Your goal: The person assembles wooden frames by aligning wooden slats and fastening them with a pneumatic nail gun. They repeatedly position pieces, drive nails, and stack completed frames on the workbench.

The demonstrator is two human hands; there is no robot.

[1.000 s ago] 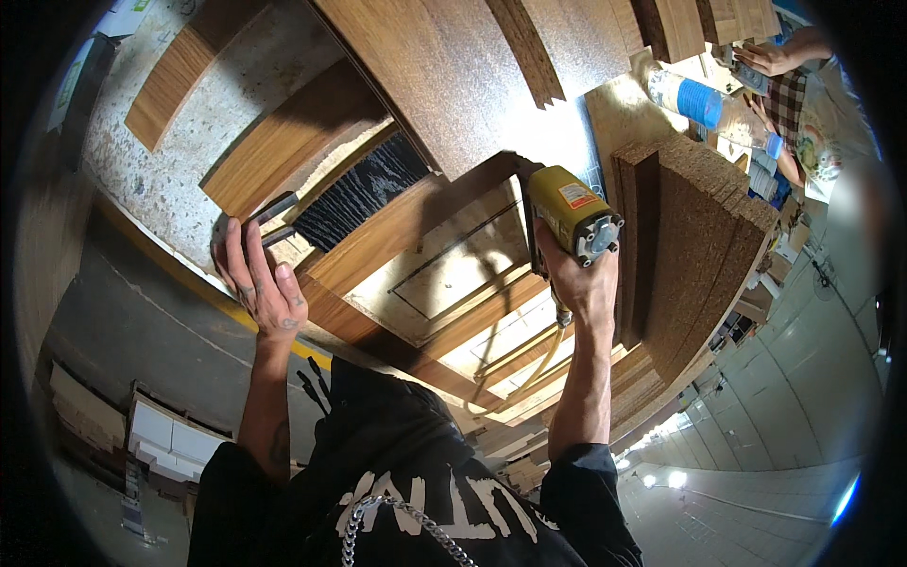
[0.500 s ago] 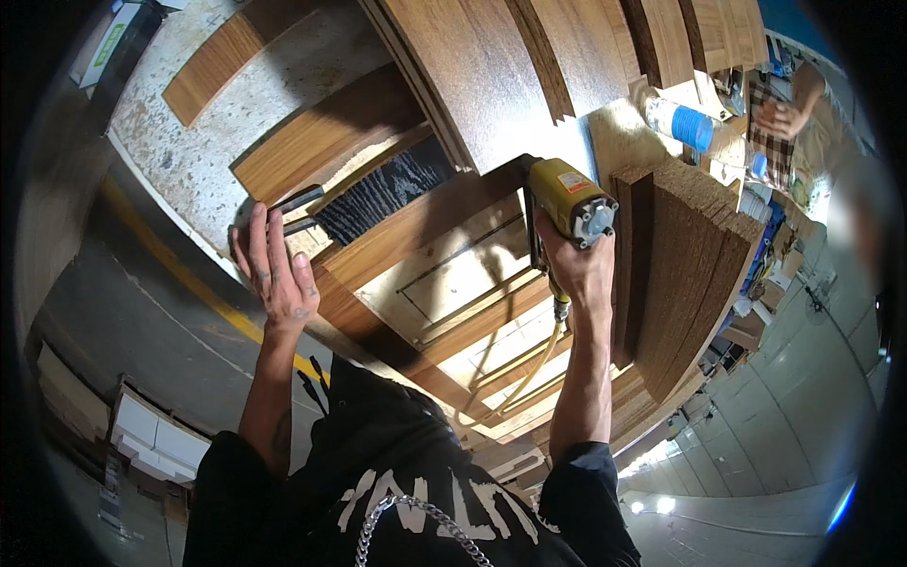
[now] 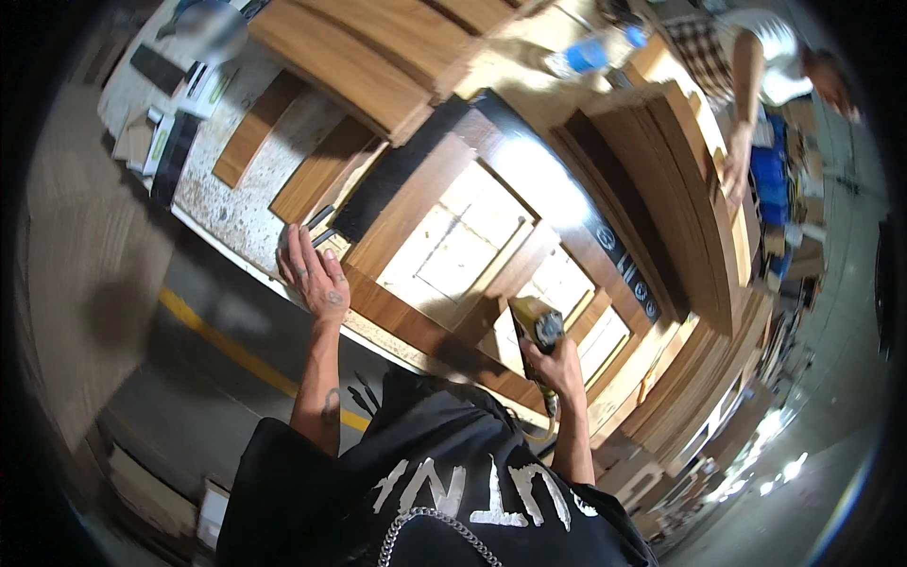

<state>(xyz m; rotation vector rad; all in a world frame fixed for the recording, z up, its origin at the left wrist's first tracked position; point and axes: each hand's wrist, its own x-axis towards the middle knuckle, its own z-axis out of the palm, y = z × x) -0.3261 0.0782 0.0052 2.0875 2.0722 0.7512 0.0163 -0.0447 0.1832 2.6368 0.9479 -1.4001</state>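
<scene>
My right hand (image 3: 559, 367) grips a yellow-and-black air nail gun (image 3: 537, 319) by its handle, over the near part of a brown wooden frame (image 3: 402, 225). A yellow hose runs from the tool's lower end. The frame lies flat, with crosspieces between its openings. My left hand (image 3: 319, 279) rests with fingers stretched at the frame's left corner, holding nothing. Its fingertips lie beside two short black bars (image 3: 323, 227), which it may touch. A black strip (image 3: 397, 175) lies along the frame's left side, and a dark patterned strip (image 3: 605, 231) borders the far side.
Wide wooden boards (image 3: 378, 57) are stacked behind the frame, and curved boards (image 3: 652, 180) rise to its right. A water bottle (image 3: 581, 57) lies at the back. A co-worker's hand (image 3: 735, 170) touches the right-hand stack. Loose wood strips (image 3: 260, 128) lie on the white-speckled bench (image 3: 213, 210).
My right hand has drawn the nail gun from the far side of the frame back toward me. The view has turned, and the co-worker's hand has reached the board stack. My left hand stays at the corner.
</scene>
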